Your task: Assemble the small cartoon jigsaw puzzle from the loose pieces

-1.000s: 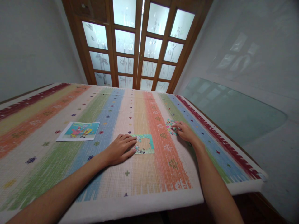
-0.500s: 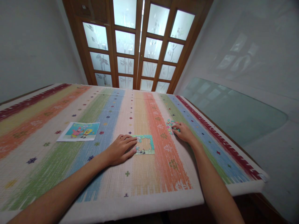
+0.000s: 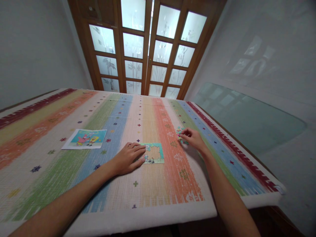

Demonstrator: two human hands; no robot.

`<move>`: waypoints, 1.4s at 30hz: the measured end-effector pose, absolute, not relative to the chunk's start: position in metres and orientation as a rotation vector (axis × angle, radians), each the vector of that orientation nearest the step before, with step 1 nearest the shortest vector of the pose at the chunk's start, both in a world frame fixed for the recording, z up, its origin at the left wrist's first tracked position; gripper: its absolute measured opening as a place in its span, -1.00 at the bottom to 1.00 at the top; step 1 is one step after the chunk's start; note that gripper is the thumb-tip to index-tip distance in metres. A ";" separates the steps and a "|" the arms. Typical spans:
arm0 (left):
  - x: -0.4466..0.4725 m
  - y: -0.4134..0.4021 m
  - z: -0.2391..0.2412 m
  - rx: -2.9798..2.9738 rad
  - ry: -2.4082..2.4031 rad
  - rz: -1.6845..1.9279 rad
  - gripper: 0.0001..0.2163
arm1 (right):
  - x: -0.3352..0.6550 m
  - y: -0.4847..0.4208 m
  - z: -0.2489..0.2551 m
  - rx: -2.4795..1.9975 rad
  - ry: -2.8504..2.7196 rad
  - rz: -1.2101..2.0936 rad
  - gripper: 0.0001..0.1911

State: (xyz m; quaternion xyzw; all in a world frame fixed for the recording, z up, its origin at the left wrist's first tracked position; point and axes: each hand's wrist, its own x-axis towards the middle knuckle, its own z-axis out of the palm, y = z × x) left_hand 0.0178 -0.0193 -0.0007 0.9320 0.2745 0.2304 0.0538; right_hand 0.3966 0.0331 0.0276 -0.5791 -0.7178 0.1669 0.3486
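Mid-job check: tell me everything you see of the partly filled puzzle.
The partly filled puzzle is a thin rectangle that looks like cardboard. Teal runs along its top and right edges; printed details at the left and bottom are too small to make out. A tan, jagged-edged area without printed picture shows in the middle. It lies flat on the striped tablecloth, mostly over a yellowish stripe. The left hand covers part of its left side, fingertips resting there.

Tablecloth (image 3: pixel 153 184) matt, coarse-weave fabric; pic sheet (image 3: pixel 85 139) smooth paper; puzzle (image 3: pixel 154 153) prob. card; doors (image 3: pixel 145 49) wood w/ frosted-glass panes (image 3: pixel 163 51).
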 end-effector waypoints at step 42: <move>0.022 -0.023 0.005 2.701 0.939 0.686 -0.66 | 0.254 -0.010 0.002 -0.952 -2.304 0.415 -0.84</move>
